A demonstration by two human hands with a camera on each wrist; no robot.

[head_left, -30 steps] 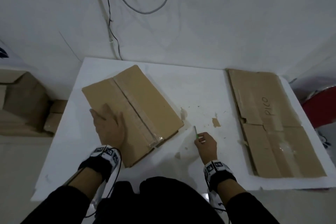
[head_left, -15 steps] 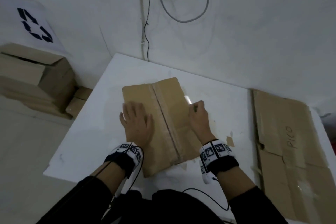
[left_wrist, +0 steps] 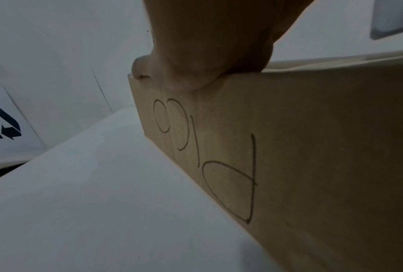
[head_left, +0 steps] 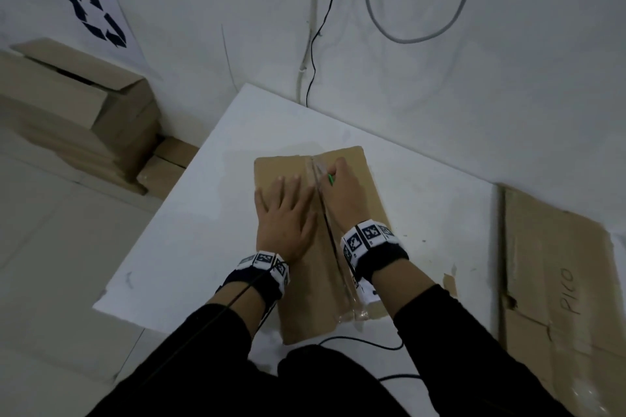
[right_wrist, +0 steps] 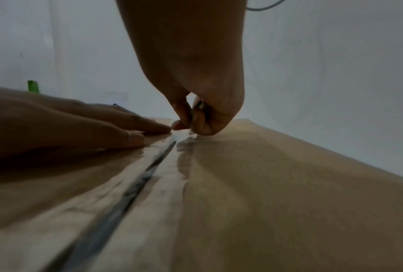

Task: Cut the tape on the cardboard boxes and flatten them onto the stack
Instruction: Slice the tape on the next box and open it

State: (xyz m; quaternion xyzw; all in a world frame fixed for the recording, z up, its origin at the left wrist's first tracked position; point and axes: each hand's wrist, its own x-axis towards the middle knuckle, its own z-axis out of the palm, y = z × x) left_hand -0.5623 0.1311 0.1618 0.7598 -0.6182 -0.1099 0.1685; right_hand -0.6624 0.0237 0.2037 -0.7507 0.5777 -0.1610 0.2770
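My right hand (head_left: 342, 195) pinches a green-handled cutter (head_left: 330, 179) at the far end of the clear tape (head_left: 330, 234) seam. My left hand (head_left: 283, 217) is spread flat on the cardboard box (head_left: 369, 200), which sits mid-table (head_left: 189, 230), brown, "PICO" on its side. Half a second ago the cutter hand was right of the seam. Flattened stack (head_left: 555, 264) at right.

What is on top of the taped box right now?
On the box, the left hand presses flat beside the taped seam; the right hand holds a green-handled cutter at the seam's far end. The blade tip is hidden.
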